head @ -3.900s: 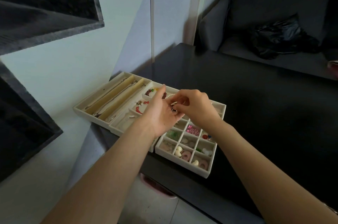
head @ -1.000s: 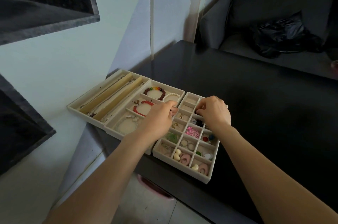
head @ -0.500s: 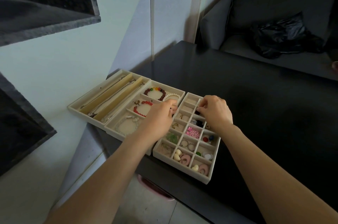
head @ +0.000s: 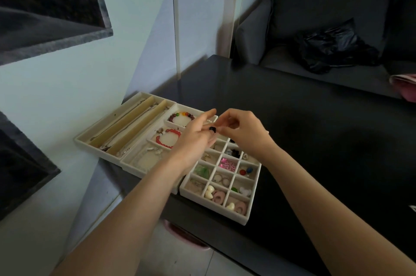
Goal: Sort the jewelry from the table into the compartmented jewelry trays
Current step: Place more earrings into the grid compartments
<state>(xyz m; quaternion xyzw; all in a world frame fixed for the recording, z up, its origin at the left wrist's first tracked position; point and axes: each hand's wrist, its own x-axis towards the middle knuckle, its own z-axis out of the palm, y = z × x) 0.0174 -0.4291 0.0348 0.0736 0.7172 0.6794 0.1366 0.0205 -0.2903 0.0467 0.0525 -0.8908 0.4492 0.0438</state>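
Both hands hover over the far end of the small-compartment tray (head: pixel 252 215). A small black jewelry piece (head: pixel 212 129) (a ring or earring, too small to tell) sits between them, at the left hand's (head: pixel 198 134) fingers, which are loosely extended. The right hand (head: pixel 243 131) pinches at it from the right, fingers curled. The empty-looking compartments lie directly below, so the coming move is probably straight down.

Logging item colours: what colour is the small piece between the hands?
Black, seen in the head view.
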